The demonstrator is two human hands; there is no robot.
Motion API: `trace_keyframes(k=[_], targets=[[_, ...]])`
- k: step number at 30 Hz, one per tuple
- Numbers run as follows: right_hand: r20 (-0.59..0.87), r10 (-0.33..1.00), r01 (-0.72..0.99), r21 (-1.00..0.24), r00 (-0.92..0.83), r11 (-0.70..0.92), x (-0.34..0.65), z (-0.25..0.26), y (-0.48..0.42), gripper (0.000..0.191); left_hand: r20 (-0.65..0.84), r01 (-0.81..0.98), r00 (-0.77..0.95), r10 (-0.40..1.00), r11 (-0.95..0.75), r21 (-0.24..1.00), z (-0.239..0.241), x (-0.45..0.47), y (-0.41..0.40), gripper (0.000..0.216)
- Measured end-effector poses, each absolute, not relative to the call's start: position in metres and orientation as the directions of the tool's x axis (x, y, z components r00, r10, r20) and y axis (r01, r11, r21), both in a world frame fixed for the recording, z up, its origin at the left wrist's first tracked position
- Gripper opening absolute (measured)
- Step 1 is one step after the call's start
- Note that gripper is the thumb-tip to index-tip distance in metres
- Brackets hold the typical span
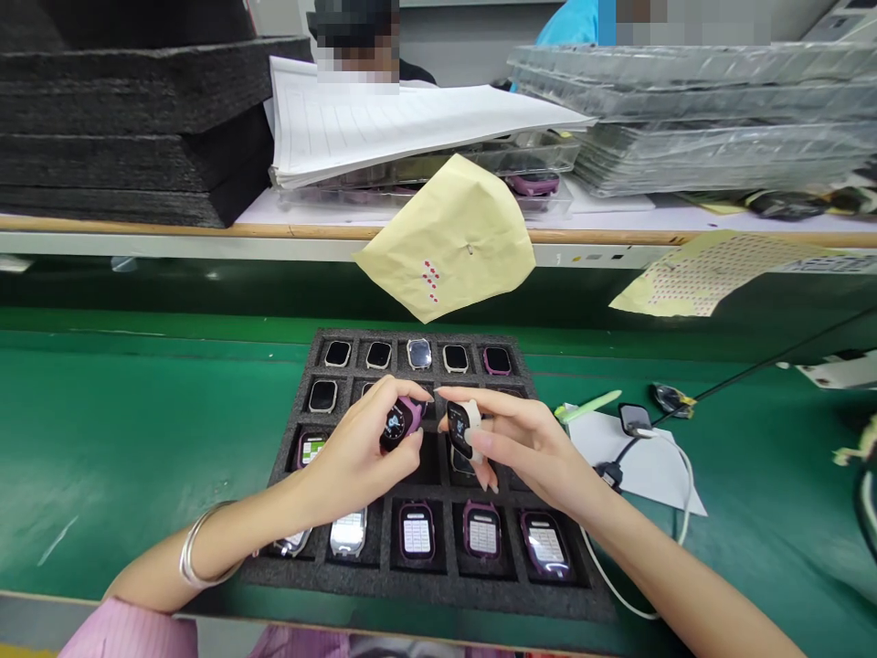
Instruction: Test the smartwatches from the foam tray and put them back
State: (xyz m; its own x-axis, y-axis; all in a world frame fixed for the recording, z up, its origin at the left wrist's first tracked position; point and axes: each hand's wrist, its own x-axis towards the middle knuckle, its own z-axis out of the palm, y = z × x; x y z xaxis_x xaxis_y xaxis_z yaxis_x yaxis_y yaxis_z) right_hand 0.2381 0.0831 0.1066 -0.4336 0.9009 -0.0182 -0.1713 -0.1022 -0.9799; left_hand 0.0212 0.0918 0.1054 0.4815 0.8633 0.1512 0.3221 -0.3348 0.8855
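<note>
- Black foam tray (pixel 438 592) on green mat (pixel 137 439), watch bodies in most pockets
- left hand (pixel 349 457) over tray centre, fingers closed round purple watch (pixel 399 422)
- right hand (pixel 527 448) just beside it, thumb and fingertips pinching white watch (pixel 462 428)
- both watches held above the middle rows, near each other, contact unclear
- white cable (pixel 675 457) right of tray, yellow sheet (pixel 452 238) at far side

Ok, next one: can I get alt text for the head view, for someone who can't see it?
The left hand pinches a purple watch and the right hand a white watch, over a black foam tray of smartwatches on a green bench. A yellow sticker sheet hangs off the shelf behind.
</note>
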Motion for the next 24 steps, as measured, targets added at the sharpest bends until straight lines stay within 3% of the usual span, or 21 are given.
trace_keyframes(k=[9,15,20,24], targets=[[-0.032,0.888,-0.172,-0.977,-0.459,-0.124,0.238,0.105,0.08,0.038,0.146,0.283,0.479,0.865,-0.31,0.908,0.105,0.022,0.089,0.027],[-0.115,0.915,-0.253,-0.941,-0.387,-0.226,0.234,0.103,0.086,0.048,-0.085,0.071,0.456,0.886,0.059,0.996,0.098,0.024,0.097,0.059],[-0.175,0.925,-0.275,-0.921,-0.337,-0.275,0.234,0.1,0.091,0.036,-0.228,-0.179,0.453,0.862,0.338,0.924,0.101,0.025,0.104,0.033],[-0.164,0.939,-0.236,-0.941,-0.302,-0.241,0.235,0.097,0.09,0.036,-0.277,-0.248,0.456,0.846,0.42,0.873,0.104,0.023,0.105,0.032]])
